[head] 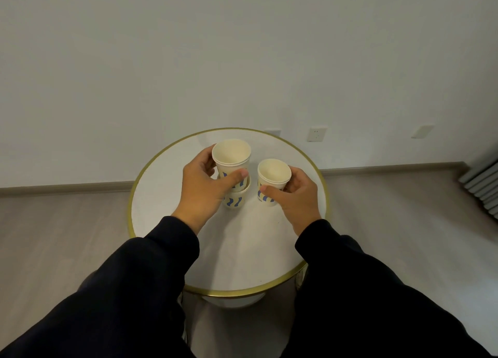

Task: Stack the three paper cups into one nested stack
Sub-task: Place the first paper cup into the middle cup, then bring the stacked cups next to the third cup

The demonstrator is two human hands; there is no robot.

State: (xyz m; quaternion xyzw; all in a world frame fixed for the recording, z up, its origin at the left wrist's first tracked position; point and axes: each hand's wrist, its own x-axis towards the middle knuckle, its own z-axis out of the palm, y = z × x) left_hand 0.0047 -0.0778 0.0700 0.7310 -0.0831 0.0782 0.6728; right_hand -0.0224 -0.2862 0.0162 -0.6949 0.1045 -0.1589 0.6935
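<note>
Two dark sleeves [151,277] reach in from the near edge over a round white tabletop [242,250] with a gold rim. The right hand [295,196] sits toward the right edge of the tabletop, and its fingers [269,191] are wrapped around the right cup [272,181], thumb across the near side, the others curled round the right side by the rim. That cup is cream paper with blue wavy marks low on its wall, mouth up and open to the camera; whether its base touches the tabletop I cannot tell, since the hand covers it. Over to the left hand [203,186], near the middle of the tabletop: its fingers are clamped on the upper cup [232,158], thumb pressed flat on the near wall, the rest hooked round the far left side. The upper cup is upright, mouth open, and its bottom is dropped into the lower cup [235,199], which stands on the tabletop just beneath, only its lower wall and a bit of rim showing past the thumb. How deep the upper cup is seated I cannot tell. The two pairs stand just beside each other, a slim gap between them. Beyond the far edge, a pale wall with a socket plate [317,134] and a grey floor [54,236].
</note>
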